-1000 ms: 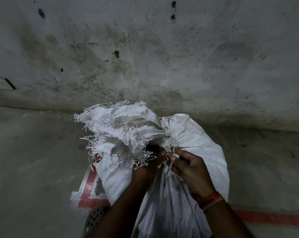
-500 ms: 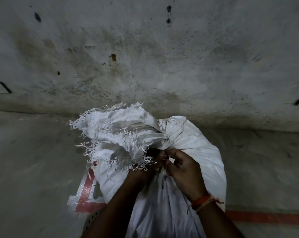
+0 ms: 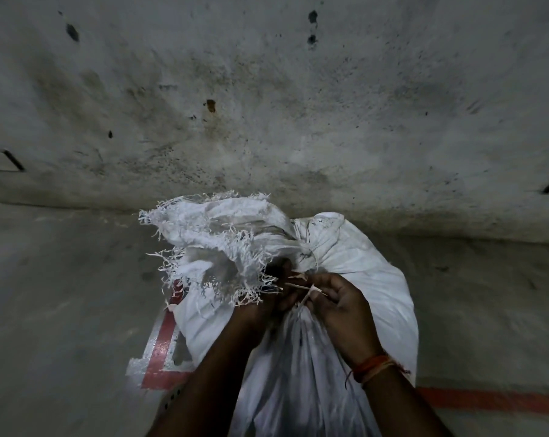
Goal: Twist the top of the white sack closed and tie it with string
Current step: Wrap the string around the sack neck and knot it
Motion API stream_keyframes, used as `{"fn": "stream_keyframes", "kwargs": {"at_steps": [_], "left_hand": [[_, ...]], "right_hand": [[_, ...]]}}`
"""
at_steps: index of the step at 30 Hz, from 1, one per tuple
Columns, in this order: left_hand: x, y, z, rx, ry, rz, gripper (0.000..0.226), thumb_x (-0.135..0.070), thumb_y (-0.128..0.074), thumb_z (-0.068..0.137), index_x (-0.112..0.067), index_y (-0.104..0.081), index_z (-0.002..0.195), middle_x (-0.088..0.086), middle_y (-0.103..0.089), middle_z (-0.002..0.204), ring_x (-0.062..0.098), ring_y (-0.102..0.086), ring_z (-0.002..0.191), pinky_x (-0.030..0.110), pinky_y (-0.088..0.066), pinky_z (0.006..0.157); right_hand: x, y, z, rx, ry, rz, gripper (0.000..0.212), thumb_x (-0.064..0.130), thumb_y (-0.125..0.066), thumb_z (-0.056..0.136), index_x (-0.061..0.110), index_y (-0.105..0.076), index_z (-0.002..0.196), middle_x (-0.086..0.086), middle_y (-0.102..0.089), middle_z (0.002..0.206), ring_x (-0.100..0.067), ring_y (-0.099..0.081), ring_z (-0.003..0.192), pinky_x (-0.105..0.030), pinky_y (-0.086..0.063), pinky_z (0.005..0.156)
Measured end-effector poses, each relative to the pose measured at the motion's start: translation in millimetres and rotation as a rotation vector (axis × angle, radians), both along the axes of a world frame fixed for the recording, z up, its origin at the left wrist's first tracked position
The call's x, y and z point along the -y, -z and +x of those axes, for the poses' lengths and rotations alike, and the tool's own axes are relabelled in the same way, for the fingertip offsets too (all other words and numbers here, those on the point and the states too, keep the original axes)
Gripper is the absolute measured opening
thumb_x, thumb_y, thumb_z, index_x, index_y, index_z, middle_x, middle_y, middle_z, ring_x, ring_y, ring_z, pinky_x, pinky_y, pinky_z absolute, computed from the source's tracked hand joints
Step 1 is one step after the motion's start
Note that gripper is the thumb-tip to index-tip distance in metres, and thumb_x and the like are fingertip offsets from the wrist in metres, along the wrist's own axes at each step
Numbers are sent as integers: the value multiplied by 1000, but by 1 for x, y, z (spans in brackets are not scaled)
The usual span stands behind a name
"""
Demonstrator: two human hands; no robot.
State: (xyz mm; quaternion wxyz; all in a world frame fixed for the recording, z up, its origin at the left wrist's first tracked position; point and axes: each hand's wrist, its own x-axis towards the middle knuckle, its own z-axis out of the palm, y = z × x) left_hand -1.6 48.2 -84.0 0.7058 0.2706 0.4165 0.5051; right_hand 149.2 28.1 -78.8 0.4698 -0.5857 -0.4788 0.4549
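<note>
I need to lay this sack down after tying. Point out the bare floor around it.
Bare floor lies left of the white sack, bordered by the wall and red line. Another patch lies right, above the red stripe. Crowded at the neck, around both hands.

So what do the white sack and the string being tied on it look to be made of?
The white sack looks like woven plastic: its open edge frays into flat, stiff white strips and the cloth has a faint sheen. The string looks like a flat, pale plastic strip, perhaps pulled from the same weave; too small to be sure.
</note>
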Motion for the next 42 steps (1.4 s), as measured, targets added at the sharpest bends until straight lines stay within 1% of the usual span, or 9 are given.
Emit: {"fn": "stream_keyframes", "kwargs": {"at_steps": [5, 15, 19, 23, 26, 29, 35, 39, 42], "left_hand": [[-7, -12, 8, 82, -85, -52, 9, -25, -61, 91, -19, -68, 88, 8, -73, 91, 22, -73, 77, 37, -61, 79], [-6, -15, 10, -79, -68, -71, 25, -27, -48, 102, -10, -64, 92, 6, -77, 78, 18, -75, 71, 33, -62, 75], [-5, -12, 0, -212, 18, -46, 26, -33, -62, 97, -9, -60, 86, 5, -64, 63, 18, -62, 54, 26, -53, 49], [-2, -19, -11, -493, -96, 70, 20, -23, -76, 87, -5, -71, 80, 21, -70, 72, 24, -67, 62, 32, -54, 58], [1, -29, -10, -685, -130, 237, 18, -30, -75, 88, -12, -78, 84, 3, -79, 77, 11, -74, 69, 23, -57, 68], [-7, -20, -8, -791, -208, 269, 15, -46, -75, 84, -31, -77, 81, -3, -80, 88, 12, -74, 93, 38, -58, 89], [-40, -8, 7, -897, -396, 292, 46, -62, -72, 74, -17, -69, 82, 0, -74, 76, 13, -71, 77, 45, -58, 80], [-77, -11, 11, -991, -419, 237, 79, -84, -64, 62, -18, -64, 105, 1, -75, 101, 19, -71, 97, 42, -56, 90], [-102, -20, 14, -1091, -323, 328, 68, -59, -68, 70, -9, -58, 115, 11, -71, 109, 30, -68, 103, 43, -54, 90]], "right_hand": [[-1, 6, -1, -8, 90, -17, 18, 5, -70, 87, 16, -62, 98, -4, -77, 93, -17, -74, 89, -34, -60, 83], [-2, 6, 4, 14, 75, 10, 7, 7, -73, 84, 14, -74, 87, -3, -77, 88, -19, -73, 88, -45, -58, 89], [-1, 5, 5, 65, 122, 22, 5, 10, -77, 81, 15, -76, 82, 1, -78, 82, -12, -74, 83, -40, -59, 86], [-2, 9, 6, 62, 138, 2, 3, 14, -79, 80, 16, -78, 83, 0, -79, 80, -17, -75, 81, -46, -60, 84], [-2, 11, 6, 28, 139, -16, 7, 13, -79, 80, 16, -79, 87, -1, -80, 84, -17, -75, 85, -48, -60, 86], [-2, 11, 4, -5, 148, -27, 9, 10, -79, 79, 16, -80, 86, 1, -80, 88, -14, -75, 88, -45, -59, 90], [-2, 16, 1, 5, 158, -16, 12, 5, -79, 78, 16, -79, 83, 1, -79, 88, -13, -74, 88, -44, -58, 91], [-5, 19, 0, -24, 150, -32, 15, 5, -79, 79, 15, -80, 90, 1, -80, 93, -13, -74, 94, -42, -58, 94], [-6, 19, -2, -38, 161, -40, 16, 4, -78, 79, 14, -80, 91, 3, -79, 94, -10, -73, 94, -36, -57, 94]]}}
